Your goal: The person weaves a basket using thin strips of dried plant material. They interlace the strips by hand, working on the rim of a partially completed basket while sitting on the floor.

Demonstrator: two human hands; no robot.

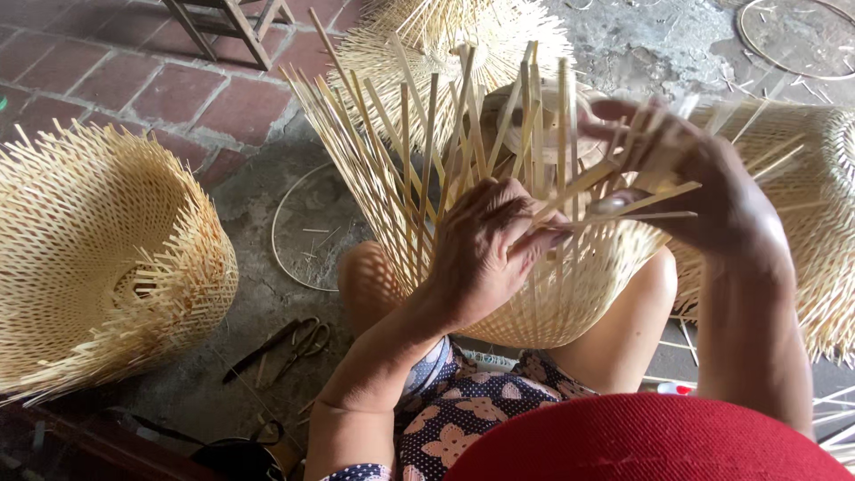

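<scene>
While the half-woven basket (534, 294) rests on the knees at six o'clock, the left hand (485, 245) pinches its strips (419, 169) and the right hand (695, 183), at three o'clock, pinches one strip.

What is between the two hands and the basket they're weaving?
Nothing visible. The left hand already pinches the loose bamboo strips of the half-woven basket on the knees, and the right hand bends a strip across them.
</scene>
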